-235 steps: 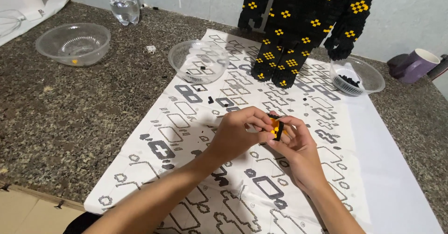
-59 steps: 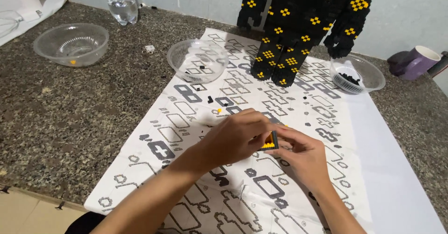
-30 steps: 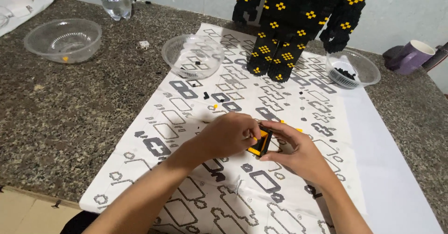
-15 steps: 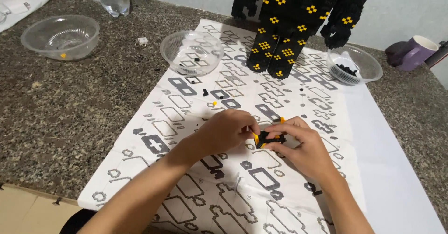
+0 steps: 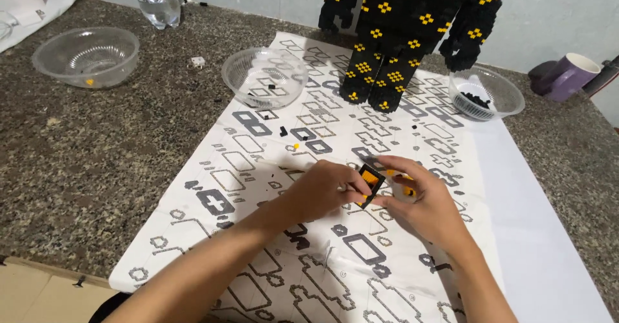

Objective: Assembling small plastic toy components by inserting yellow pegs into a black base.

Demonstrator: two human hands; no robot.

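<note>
My left hand (image 5: pixel 322 193) and my right hand (image 5: pixel 422 202) meet over a white printed instruction sheet (image 5: pixel 258 168). Between their fingertips they hold a small flat black-and-yellow brick piece (image 5: pixel 369 184), tilted on edge. A few loose yellow bits lie under my right hand's fingers. A tall black brick figure with yellow patches (image 5: pixel 406 33) stands at the far end of the sheet.
Three clear plastic bowls stand around: one at far left (image 5: pixel 87 55), one on the sheet's top left (image 5: pixel 264 77), one at right holding black pieces (image 5: pixel 485 93). A water bottle (image 5: pixel 158 0) and a purple mug (image 5: pixel 567 77) stand on the granite counter (image 5: pixel 77 149). Tiny loose pieces dot the sheet.
The hands have kept working the small piece between them; it has been turned, now showing its yellow face tilted. The view has shifted slightly.
</note>
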